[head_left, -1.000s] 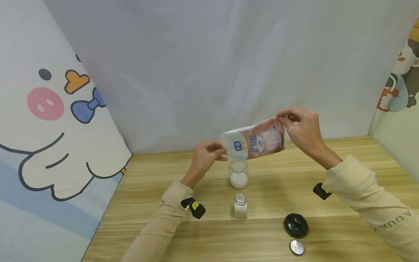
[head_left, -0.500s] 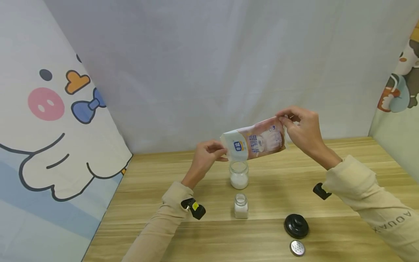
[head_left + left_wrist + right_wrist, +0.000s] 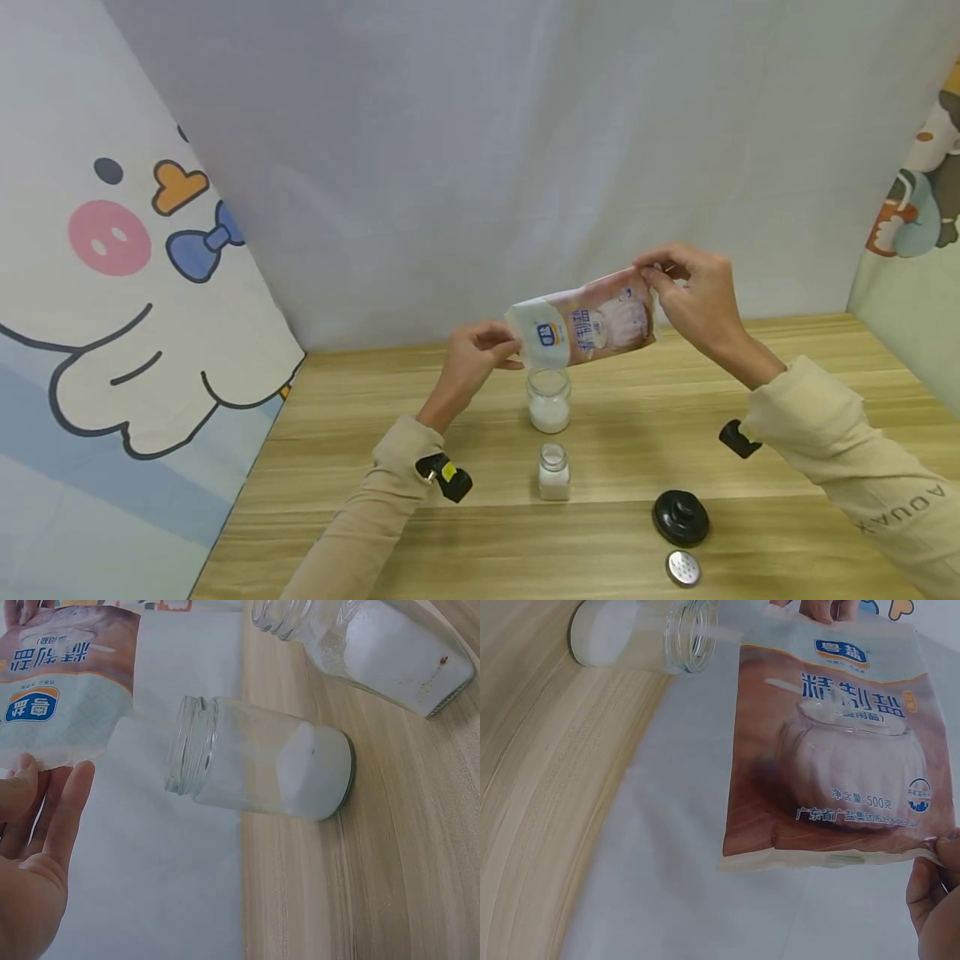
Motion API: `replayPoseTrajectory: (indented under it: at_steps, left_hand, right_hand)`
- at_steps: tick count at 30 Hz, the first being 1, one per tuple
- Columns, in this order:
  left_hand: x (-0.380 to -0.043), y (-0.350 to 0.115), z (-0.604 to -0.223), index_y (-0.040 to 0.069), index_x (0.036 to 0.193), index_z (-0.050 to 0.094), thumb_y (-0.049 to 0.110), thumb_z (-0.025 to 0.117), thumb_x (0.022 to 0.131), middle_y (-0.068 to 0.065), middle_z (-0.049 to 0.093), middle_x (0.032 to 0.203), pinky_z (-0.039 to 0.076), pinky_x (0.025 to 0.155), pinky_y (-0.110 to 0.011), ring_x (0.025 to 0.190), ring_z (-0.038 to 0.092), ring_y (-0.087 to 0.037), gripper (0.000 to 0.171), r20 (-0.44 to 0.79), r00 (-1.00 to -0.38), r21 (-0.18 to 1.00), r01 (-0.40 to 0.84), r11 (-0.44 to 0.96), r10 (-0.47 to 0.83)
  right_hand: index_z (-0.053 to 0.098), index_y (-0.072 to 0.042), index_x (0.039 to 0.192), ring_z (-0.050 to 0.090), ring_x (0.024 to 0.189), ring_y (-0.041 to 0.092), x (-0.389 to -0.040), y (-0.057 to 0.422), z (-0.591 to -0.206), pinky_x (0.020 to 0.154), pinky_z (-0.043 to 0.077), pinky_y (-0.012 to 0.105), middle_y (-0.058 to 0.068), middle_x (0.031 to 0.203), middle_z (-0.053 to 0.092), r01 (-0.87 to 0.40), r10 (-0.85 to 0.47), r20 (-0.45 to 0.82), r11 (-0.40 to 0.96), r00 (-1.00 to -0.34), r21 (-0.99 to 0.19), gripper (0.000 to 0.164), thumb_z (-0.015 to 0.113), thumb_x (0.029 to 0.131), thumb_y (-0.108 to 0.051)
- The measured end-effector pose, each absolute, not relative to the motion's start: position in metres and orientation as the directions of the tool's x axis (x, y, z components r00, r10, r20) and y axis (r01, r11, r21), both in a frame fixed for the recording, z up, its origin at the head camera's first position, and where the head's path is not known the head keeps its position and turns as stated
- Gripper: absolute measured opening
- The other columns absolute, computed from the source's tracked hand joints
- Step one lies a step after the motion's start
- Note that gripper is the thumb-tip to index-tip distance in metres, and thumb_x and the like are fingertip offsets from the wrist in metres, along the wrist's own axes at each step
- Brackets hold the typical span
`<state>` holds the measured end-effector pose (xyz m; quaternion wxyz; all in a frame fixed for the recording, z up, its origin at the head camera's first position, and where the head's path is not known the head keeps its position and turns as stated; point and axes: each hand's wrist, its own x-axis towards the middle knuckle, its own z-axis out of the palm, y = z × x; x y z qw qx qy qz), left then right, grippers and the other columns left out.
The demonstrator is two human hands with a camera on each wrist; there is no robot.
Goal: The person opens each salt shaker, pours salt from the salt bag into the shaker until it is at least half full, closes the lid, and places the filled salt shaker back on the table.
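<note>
A brown and pale-blue bag of salt point(image 3: 600, 321) hangs slanted above the table between both hands, its left end lower. My left hand point(image 3: 474, 357) pinches the lower end between thumb and fingers. At the raised end, my right hand point(image 3: 696, 298) pinches a corner. Just below the bag's low corner stands a round glass jar point(image 3: 548, 404), upright and partly filled with white salt. A faint white stream of salt point(image 3: 726, 634) runs from the bag's corner into the jar's mouth in the right wrist view. Nearer me is a smaller open glass jar point(image 3: 554, 479), also holding salt.
On the wooden table point(image 3: 337, 475), a round black lid point(image 3: 681, 517) lies at the front right. Beside it is a silver cap with holes point(image 3: 683, 568). A pale cloth point(image 3: 465, 167) hangs behind, and cartoon-printed panels stand at both sides.
</note>
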<state>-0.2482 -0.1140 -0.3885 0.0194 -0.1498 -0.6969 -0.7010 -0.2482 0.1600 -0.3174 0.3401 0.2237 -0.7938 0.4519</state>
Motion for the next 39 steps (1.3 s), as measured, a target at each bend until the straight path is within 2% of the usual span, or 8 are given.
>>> replayPoseTrajectory:
  at_steps: [12,19,28,35,39]
  left_hand:
    - [-0.247,-0.114,-0.39,-0.011,0.089,0.063,-0.008,0.065,0.084,-0.013,0.063,0.081,0.059,0.07,-0.041,0.075,0.064,-0.02,0.006,0.232,-0.953,0.973,0.23,-0.029,0.197]
    - [-0.247,-0.114,-0.389,-0.009,0.089,0.063,-0.007,0.065,0.084,-0.011,0.063,0.081,0.059,0.071,-0.041,0.075,0.064,-0.019,0.005,0.218,-0.956,0.976,0.216,-0.034,0.194]
    - [-0.248,-0.116,-0.387,-0.012,0.09,0.063,-0.008,0.065,0.084,-0.012,0.063,0.081,0.059,0.072,-0.041,0.076,0.064,-0.02,0.008,0.207,-0.961,0.978,0.202,-0.043,0.184]
    - [-0.247,-0.116,-0.387,-0.012,0.091,0.062,-0.008,0.065,0.084,-0.012,0.063,0.082,0.059,0.071,-0.041,0.076,0.064,-0.02,0.008,0.223,-0.955,0.975,0.218,-0.045,0.194]
    - [-0.247,-0.116,-0.386,-0.013,0.09,0.062,-0.009,0.065,0.083,-0.012,0.063,0.081,0.059,0.071,-0.041,0.076,0.064,-0.02,0.008,0.223,-0.956,0.975,0.217,-0.053,0.193]
  right_hand:
    - [0.071,0.003,0.089,0.056,0.068,0.002,-0.247,0.162,-0.321,0.064,0.045,0.011,0.013,0.083,0.069,-0.674,-0.057,0.754,0.497,-0.654,-0.547,0.013,0.059,0.086,0.008]
    - [0.071,0.004,0.089,0.057,0.068,0.005,-0.247,0.162,-0.319,0.064,0.046,0.012,0.014,0.083,0.069,-0.679,-0.053,0.757,0.486,-0.652,-0.551,0.013,0.059,0.085,0.009]
    - [0.071,0.003,0.09,0.057,0.07,0.003,-0.247,0.16,-0.319,0.065,0.047,0.012,0.013,0.084,0.069,-0.678,-0.05,0.754,0.482,-0.654,-0.556,0.013,0.06,0.086,0.009]
    - [0.069,0.009,0.089,0.058,0.068,0.019,-0.238,0.154,-0.31,0.064,0.045,0.01,0.02,0.083,0.068,-0.67,-0.037,0.751,0.482,-0.659,-0.565,0.012,0.059,0.084,0.014]
    - [0.07,0.007,0.09,0.058,0.069,0.019,-0.246,0.158,-0.317,0.065,0.044,0.011,0.018,0.085,0.069,-0.661,-0.034,0.744,0.489,-0.667,-0.57,0.013,0.059,0.085,0.012]
